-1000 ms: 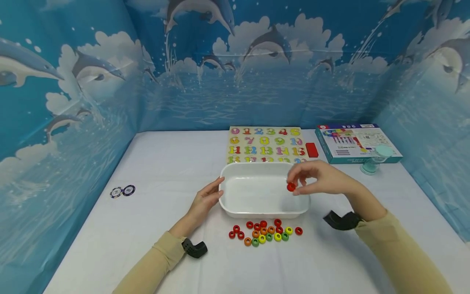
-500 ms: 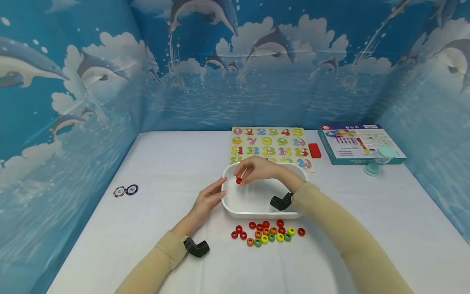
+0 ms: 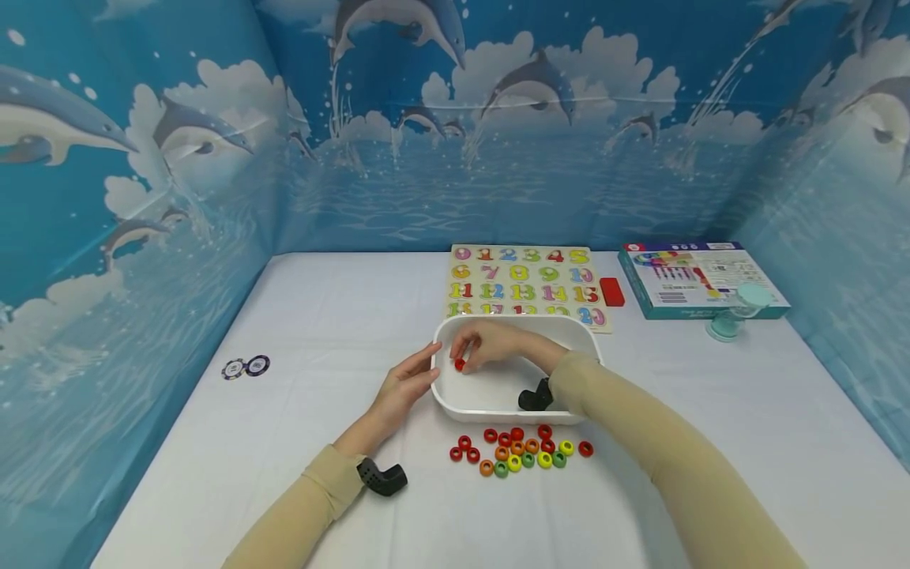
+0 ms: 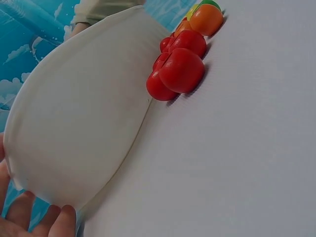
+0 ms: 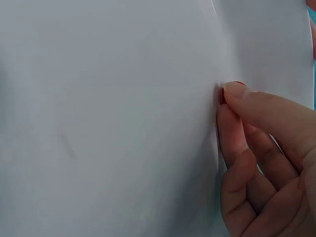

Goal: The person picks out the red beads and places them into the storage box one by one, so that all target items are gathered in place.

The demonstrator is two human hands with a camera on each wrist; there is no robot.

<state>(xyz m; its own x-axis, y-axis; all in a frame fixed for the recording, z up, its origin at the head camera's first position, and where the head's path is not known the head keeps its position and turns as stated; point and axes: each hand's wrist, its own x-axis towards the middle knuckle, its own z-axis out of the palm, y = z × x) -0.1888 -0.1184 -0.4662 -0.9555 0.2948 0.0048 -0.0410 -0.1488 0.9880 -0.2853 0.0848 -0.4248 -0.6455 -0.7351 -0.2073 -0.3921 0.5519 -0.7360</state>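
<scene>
A white rectangular tray (image 3: pixel 472 399) stands in the middle of the table. My right hand (image 3: pixel 494 341) reaches down inside its left end and pinches a red bead (image 3: pixel 460 365) between thumb and finger. In the right wrist view the bead (image 5: pixel 223 96) sits low at the tray's inner surface, mostly covered by the fingertips. My left hand (image 3: pixel 401 389) rests against the tray's left end, its fingertips touching the outer wall in the left wrist view. Loose red, orange, yellow and green beads, such as one red bead (image 4: pixel 183 70), lie just in front of the tray.
Behind the tray lies a wooden number board (image 3: pixel 522 273), with a red block (image 3: pixel 612 292) beside it. A flat game box (image 3: pixel 700 276) and a pale green sand timer (image 3: pixel 739 312) stand at the back right. Two round chips (image 3: pixel 246 367) lie at the left.
My right hand has carried the red bead from the tray's right side to its left end, then lowered it towards the bottom. My left hand has stayed at the tray's edge.
</scene>
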